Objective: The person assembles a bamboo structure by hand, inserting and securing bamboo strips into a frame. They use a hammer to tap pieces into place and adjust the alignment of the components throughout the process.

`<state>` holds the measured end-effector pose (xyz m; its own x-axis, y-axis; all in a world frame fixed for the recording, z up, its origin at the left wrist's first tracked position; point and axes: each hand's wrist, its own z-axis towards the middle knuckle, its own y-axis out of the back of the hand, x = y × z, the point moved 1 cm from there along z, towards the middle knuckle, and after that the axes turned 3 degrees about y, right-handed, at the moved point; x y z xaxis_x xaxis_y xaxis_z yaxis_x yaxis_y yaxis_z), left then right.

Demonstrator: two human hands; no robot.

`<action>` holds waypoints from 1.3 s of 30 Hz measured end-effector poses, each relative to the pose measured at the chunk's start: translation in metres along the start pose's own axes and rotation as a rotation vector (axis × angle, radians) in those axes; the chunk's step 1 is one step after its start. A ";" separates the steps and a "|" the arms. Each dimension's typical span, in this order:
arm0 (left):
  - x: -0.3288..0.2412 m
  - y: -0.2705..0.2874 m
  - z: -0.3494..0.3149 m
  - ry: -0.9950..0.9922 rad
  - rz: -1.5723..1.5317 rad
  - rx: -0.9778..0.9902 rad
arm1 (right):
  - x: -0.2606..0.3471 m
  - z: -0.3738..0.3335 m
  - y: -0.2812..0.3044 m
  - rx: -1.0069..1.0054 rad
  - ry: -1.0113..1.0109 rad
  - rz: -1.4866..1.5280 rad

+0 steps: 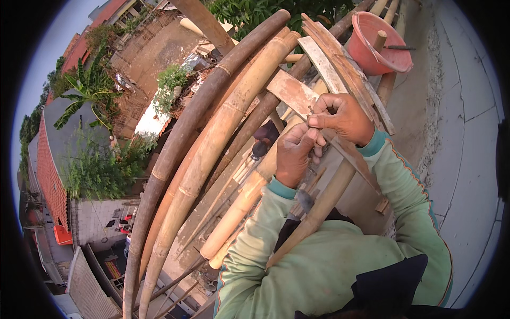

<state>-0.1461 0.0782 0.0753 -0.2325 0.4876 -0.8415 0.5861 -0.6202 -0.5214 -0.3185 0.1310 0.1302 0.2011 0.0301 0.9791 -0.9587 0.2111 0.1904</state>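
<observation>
Fingers [323,122] of right hand [346,118]: thumb and index bent into a loop, tips pinched on a small piece [310,110], too small to identify. Left hand [294,154]: curled, thumb tip close against the right fingertips; cannot tell whether it grips anything. Landmark: short board [291,90], pale, stained. Small piece sits at the board's lower right end; left hand just below that end, right hand just right of it. Left of board: dark pole [197,103] and tan pole [226,114], both bamboo, roughly parallel. Right of board: white strip [322,63], then planks [341,63]. Farther up and right of board: red bucket [365,58], wooden stick and dark rod projecting. Below board: thick pole [321,215], slanting toward the wearer's lap.
</observation>
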 end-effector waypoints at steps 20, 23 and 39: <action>0.039 0.091 -0.031 -0.347 0.936 -0.420 | -0.008 0.096 0.357 -0.757 0.092 -0.899; 0.034 0.113 -0.032 -0.448 1.206 -0.556 | 0.009 0.099 0.272 -0.542 0.087 -1.066; 0.035 0.139 -0.028 -0.473 1.292 -0.613 | 0.074 0.079 0.277 -0.130 -0.691 -1.405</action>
<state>-0.0506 0.0262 -0.0228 0.5308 -0.4898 -0.6916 0.7742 -0.0516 0.6308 -0.5848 0.1142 0.2609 0.7205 -0.6830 -0.1198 -0.0607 -0.2341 0.9703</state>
